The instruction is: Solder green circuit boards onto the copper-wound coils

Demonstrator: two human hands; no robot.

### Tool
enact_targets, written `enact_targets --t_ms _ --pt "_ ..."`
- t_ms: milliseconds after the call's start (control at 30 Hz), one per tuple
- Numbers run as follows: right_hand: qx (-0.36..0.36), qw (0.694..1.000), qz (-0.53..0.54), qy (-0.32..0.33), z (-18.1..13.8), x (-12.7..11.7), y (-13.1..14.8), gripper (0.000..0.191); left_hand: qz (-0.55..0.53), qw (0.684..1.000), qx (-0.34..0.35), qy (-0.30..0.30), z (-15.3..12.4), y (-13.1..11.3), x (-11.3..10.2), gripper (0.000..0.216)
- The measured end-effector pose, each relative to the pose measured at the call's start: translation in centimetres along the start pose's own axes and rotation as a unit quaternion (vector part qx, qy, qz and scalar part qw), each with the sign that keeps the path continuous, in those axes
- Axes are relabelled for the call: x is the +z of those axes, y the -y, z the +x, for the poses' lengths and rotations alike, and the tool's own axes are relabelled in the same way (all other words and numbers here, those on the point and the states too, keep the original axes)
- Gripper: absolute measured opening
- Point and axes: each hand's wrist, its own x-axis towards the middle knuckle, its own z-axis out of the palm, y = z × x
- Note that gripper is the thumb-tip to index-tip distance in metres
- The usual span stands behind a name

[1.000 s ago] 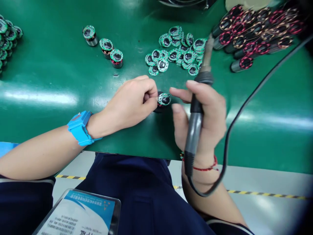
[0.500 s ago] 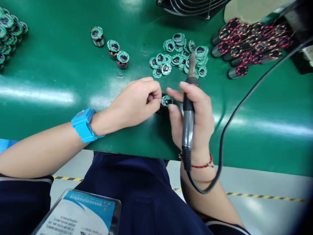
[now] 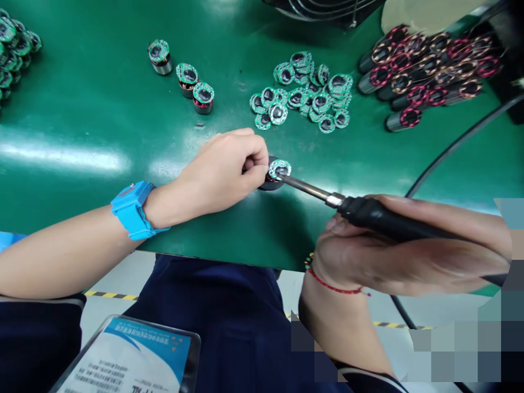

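My left hand (image 3: 223,172) is closed, pinching a small motor stator (image 3: 275,176) topped with a round green circuit board, which rests on the green table (image 3: 102,136). A blue wrist strap (image 3: 133,211) is on that arm. My right hand (image 3: 401,256) is wrapped round a black soldering iron (image 3: 368,213), held nearly level. The iron's metal tip touches the right edge of the green board. The iron's black cable (image 3: 454,147) runs off to the upper right.
A loose pile of green round boards (image 3: 305,90) lies behind my hands. Three finished stators (image 3: 186,79) stand at the back left, more (image 3: 14,46) at the far left edge. Several bare stators with copper windings (image 3: 426,65) lie at the back right. A laminated badge (image 3: 131,357) rests on my lap.
My right hand has turned the soldering iron from upright to nearly level and brought its tip onto the board. Its fingers have left the stator. My left hand has stayed put.
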Motion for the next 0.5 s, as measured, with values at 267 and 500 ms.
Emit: enact_targets --t_ms 267,500 --pt "-0.002 0.999 0.052 0.004 0.3 1.4 -0.3 0.028 -0.004 1.0 -0.017 -0.002 0.0 -0.2 0.0 0.017" --pt "-0.025 0.999 0.024 0.018 0.4 1.4 -0.4 0.032 -0.006 1.0 -0.02 -0.002 0.0 -0.2 0.1 0.016"
